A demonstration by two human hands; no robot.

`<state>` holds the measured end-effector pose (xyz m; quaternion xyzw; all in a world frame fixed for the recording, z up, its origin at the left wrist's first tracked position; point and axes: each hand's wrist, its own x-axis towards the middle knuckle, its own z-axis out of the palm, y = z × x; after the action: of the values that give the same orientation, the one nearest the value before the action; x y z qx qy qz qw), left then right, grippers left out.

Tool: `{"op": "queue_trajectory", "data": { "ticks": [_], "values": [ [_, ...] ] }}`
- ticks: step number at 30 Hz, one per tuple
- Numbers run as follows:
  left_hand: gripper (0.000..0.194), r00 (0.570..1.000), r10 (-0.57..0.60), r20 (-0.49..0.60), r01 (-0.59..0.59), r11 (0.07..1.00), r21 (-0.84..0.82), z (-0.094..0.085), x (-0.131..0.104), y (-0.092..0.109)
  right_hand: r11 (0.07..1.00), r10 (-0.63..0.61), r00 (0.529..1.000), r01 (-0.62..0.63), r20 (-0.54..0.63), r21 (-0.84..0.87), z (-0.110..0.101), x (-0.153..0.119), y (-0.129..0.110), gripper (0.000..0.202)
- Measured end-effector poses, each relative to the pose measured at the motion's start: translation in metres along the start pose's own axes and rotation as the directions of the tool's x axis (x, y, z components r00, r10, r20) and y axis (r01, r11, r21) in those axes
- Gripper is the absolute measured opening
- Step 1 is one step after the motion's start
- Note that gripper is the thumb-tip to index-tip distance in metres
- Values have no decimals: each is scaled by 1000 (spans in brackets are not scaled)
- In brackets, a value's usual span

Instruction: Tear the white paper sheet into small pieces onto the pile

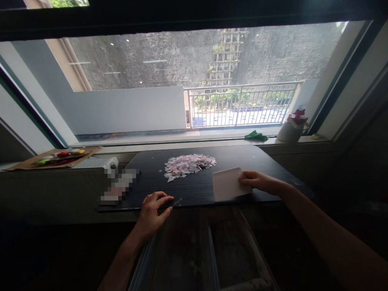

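My right hand (251, 180) pinches the right edge of a pale flat card or sheet (227, 184), which is tilted over the dark table (148, 161). At the table's front edge, my left hand (157, 208) has thumb and forefinger at the rim of a clear plastic bag or container (176, 242), seen dimly below the edge. Its exact shape is hard to make out. A loose heap of small white and pink paper scraps (189, 165) lies near the table's back, beyond both hands.
Blurred-out items (119, 188) lie at the table's left. A cardboard piece with colourful things (51, 157) and a white device (97, 163) are farther left. On the sill are a green cloth (256, 136) and a whitish pot (290, 130).
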<state>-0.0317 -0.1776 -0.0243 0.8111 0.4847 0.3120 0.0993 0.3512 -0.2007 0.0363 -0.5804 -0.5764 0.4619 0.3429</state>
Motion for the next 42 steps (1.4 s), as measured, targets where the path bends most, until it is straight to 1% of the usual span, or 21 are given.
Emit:
{"op": "queue_trajectory", "data": {
  "ticks": [4, 6, 11, 13, 15, 17, 18, 20, 22, 23, 24, 25, 26, 27, 29, 30, 32, 35, 38, 40, 42],
  "values": [
    [26, 1000, 5, -2, -5, 1000, -7, 0, 0, 1, 1000, 6, 1000, -6, -22, -10, -5, -12, -2, 33],
    [25, 1000, 0, -4, 0, 1000, -6, -1, -1, 3, 1000, 4, 999, -4, -42, -5, -4, -11, 1, 34],
    [25, 1000, -15, -13, 15, 1000, 11, 0, -1, 5, 999, 1, 978, 5, -208, 31, 10, 19, 10, 32],
    [25, 1000, -4, -20, 4, 1000, 15, 0, 0, 4, 998, -5, 962, -13, -271, -66, 12, 28, 9, 32],
    [26, 1000, 7, -19, -6, 1000, 15, 0, 0, 1, 956, -47, 926, -68, -374, -287, 11, 25, 5, 33],
    [26, 1000, 12, -4, -12, 1000, 4, -1, -2, 2, 848, -135, 878, -137, -459, -512, 8, 5, 1, 38],
    [26, 1000, 10, 4, -10, 1000, -4, -2, -4, 4, 813, -168, 876, -137, -453, -566, 9, -10, 0, 39],
    [27, 1000, 4, 13, -3, 1000, -25, -7, -11, 16, 777, -159, 915, -116, -372, -618, 16, -46, -1, 32],
    [29, 1000, 10, 20, -9, 999, -52, -13, -19, 38, 734, -48, 965, -141, -258, -664, 34, -81, 3, 28],
    [29, 999, 31, 39, -28, 996, -82, -17, -23, 51, 723, 14, 977, -157, -213, -673, 45, -94, 7, 28],
    [30, 993, 65, 94, -54, 991, -122, -20, -27, 64, 719, 61, 980, -175, -190, -673, 58, -103, 12, 27],
    [29, 982, 90, 168, -62, 985, -163, -23, -30, 77, 713, 103, 978, -199, -181, -672, 69, -109, 18, 27],
    [30, 955, 121, 273, -66, 977, -201, -25, -33, 88, 708, 144, 975, -222, -171, -670, 79, -112, 25, 29],
    [31, 909, 158, 385, -72, 971, -229, -25, -36, 96, 712, 165, 973, -232, -163, -662, 87, -113, 33, 28],
    [36, 822, 183, 540, -76, 974, -214, -22, -41, 103, 739, 178, 972, -234, -152, -632, 91, -111, 51, 25],
    [37, 797, 170, 580, -77, 980, -181, -20, -45, 102, 760, 169, 974, -228, -153, -609, 89, -110, 60, 26],
    [39, 758, 136, 638, -66, 989, -131, -14, -51, 96, 809, 155, 970, -232, -185, -540, 79, -112, 80, 27],
    [60, 689, 130, 713, -16, 986, -164, -11, -57, 92, 900, 115, 975, -183, -191, -395, 65, -120, 105, 32],
    [70, 669, 143, 730, -14, 984, -180, -11, -50, 101, 947, 78, 976, -136, -201, -290, 65, -124, 115, 38],
    [70, 641, 183, 745, -110, 983, -147, -10, -42, 112, 953, 67, 970, -131, -233, -272, 71, -122, 113, 40],
    [66, 608, 213, 765, -261, 963, -60, -4, -34, 120, 957, 63, 971, -123, -229, -261, 77, -119, 108, 41]
  ]
}}
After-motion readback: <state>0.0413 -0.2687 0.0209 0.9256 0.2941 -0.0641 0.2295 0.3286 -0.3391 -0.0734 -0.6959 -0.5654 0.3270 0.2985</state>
